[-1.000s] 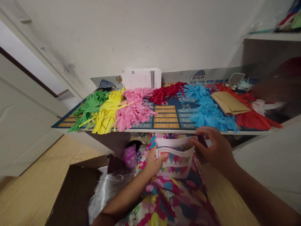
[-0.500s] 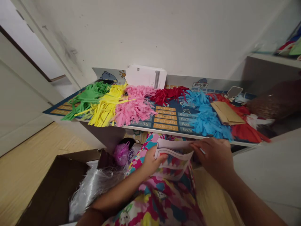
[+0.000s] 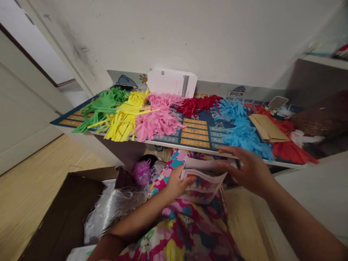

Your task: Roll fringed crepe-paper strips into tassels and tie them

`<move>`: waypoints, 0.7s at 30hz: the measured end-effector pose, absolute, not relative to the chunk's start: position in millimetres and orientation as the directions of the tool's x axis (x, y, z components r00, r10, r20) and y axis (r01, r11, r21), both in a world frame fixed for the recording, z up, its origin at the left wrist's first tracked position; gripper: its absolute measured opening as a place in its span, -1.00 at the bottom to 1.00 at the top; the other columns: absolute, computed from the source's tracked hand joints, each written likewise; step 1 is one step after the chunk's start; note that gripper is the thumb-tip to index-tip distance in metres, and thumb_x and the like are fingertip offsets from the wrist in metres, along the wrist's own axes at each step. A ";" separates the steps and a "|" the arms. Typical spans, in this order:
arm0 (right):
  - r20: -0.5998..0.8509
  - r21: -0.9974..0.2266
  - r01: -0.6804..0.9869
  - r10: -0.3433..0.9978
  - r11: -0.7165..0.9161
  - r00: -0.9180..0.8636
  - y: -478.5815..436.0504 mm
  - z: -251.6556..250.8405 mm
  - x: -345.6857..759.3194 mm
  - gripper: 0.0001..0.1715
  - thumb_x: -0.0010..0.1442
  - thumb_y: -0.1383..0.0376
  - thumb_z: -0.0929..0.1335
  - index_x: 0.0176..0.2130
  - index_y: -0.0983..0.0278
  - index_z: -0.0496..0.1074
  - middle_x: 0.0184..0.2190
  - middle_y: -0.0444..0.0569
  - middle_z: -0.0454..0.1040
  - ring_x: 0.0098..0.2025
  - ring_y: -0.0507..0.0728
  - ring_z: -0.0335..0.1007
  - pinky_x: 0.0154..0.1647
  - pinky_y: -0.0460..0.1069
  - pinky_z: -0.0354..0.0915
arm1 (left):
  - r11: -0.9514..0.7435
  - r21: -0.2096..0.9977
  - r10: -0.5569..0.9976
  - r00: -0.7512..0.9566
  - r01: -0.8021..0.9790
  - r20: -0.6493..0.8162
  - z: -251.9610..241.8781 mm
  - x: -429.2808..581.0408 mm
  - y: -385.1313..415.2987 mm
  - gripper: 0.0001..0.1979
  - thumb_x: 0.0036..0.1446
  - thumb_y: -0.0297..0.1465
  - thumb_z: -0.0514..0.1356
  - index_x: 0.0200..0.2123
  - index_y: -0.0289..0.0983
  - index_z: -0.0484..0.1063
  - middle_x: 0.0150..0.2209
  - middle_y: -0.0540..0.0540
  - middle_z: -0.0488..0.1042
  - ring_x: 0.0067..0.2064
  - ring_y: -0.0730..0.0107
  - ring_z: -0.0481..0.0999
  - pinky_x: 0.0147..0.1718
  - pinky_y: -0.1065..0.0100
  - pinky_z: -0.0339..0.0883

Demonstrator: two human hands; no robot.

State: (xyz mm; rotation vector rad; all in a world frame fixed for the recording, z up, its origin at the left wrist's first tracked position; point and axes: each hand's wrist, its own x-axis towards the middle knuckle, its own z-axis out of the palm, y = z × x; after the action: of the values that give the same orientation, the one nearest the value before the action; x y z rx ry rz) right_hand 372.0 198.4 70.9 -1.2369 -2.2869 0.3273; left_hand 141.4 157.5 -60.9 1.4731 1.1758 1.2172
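Note:
Above the lap, my left hand point(image 3: 178, 183) is closed on the left edge of a thin, white-edged packet point(image 3: 203, 183). Coloured patches show on the packet's face; whether they are printed or seen through it I cannot tell. At its upper right corner is my right hand point(image 3: 248, 168), thumb and fingers apart. One fingertip overlaps the packet's edge, but contact is unclear. Beyond the hands, the shelf top holds fringed paper tassels in green point(image 3: 107, 105), yellow point(image 3: 125, 119), pink point(image 3: 160, 119), dark red point(image 3: 199, 105), blue point(image 3: 241, 127) and red point(image 3: 293, 152).
A white printed card stack point(image 3: 171, 83) leans on the wall. Brown folded paper point(image 3: 268, 128) lies over blue and red tassels. On the floor at left stands an open cardboard box point(image 3: 59, 214) with clear plastic bags point(image 3: 104, 210). A purple bag point(image 3: 141, 172) is under the shelf.
My right hand's fingers have spread and come off the packet's upper right corner. My left hand keeps its hold. The camera view has shifted slightly.

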 end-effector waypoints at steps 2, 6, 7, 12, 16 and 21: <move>0.178 -0.455 0.745 0.869 0.488 -0.461 208.5 63.9 372.1 -0.67 0.21 0.07 0.37 -0.14 0.18 0.58 -0.23 -0.01 0.65 -0.22 0.23 0.58 -0.29 0.04 0.39 | -0.193 0.971 0.980 0.081 0.142 0.182 -61.8 142.1 159.5 -0.57 0.07 0.02 0.23 -0.38 -0.27 0.44 -0.46 -0.04 0.46 -0.41 0.35 0.39 -0.33 0.35 0.30; -0.019 -0.322 0.800 0.841 0.507 -0.541 220.4 61.8 361.1 -0.73 0.26 0.14 0.33 -0.36 0.18 0.56 -0.41 -0.09 0.62 -0.35 0.16 0.53 -0.41 -0.03 0.18 | -0.207 0.970 0.978 0.040 0.125 0.204 -46.2 133.2 172.1 -0.43 0.00 0.07 0.28 -0.13 -0.29 0.47 -0.27 -0.11 0.55 -0.30 0.28 0.49 -0.28 0.34 0.35; -0.023 -0.289 0.803 0.835 0.520 -0.549 221.5 62.8 358.6 -0.73 0.27 0.16 0.33 -0.37 0.18 0.56 -0.41 -0.09 0.62 -0.35 0.15 0.52 -0.41 -0.04 0.14 | -0.229 0.967 0.973 0.051 0.109 0.224 -35.3 128.5 177.7 -0.38 0.03 0.09 0.25 -0.06 -0.30 0.45 -0.26 -0.12 0.56 -0.30 0.28 0.50 -0.30 0.35 0.35; -0.020 -0.198 0.834 0.849 0.514 -0.528 226.1 62.7 354.8 -0.74 0.26 0.17 0.34 -0.42 0.18 0.52 -0.49 -0.08 0.57 -0.42 0.13 0.46 -0.48 -0.05 0.00 | -0.454 0.750 0.860 0.456 0.481 0.229 48.3 109.7 214.9 -0.64 0.21 -0.09 0.18 -0.26 -0.25 0.59 -0.36 -0.10 0.61 -0.35 0.30 0.55 -0.37 0.40 0.26; -0.027 -0.200 0.822 0.836 0.533 -0.548 230.9 58.3 359.9 -0.70 0.30 0.17 0.29 -0.38 0.17 0.54 -0.46 -0.08 0.58 -0.41 0.14 0.47 -0.48 -0.04 -0.01 | -0.645 0.349 0.735 0.676 0.680 0.041 88.7 113.3 238.1 -0.86 0.10 -0.35 0.32 -0.49 -0.24 0.57 -0.54 -0.05 0.54 -0.48 0.33 0.51 -0.47 0.39 0.11; 0.006 -0.205 0.783 0.800 0.588 -0.599 232.8 49.3 372.1 -0.73 0.28 0.23 0.28 -0.23 0.10 0.60 -0.36 -0.06 0.63 -0.34 0.17 0.51 -0.42 -0.03 0.11 | -0.703 0.212 0.686 0.726 0.679 -0.049 88.9 119.3 244.1 -0.79 0.19 -0.47 0.18 -0.34 -0.21 0.64 -0.36 -0.12 0.65 -0.38 0.31 0.57 -0.45 0.39 0.11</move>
State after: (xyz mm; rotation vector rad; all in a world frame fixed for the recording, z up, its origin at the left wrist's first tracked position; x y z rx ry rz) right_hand 372.1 232.8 49.3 -1.3559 -2.7114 0.2770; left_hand 119.3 244.1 88.9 2.7144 1.0878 0.0491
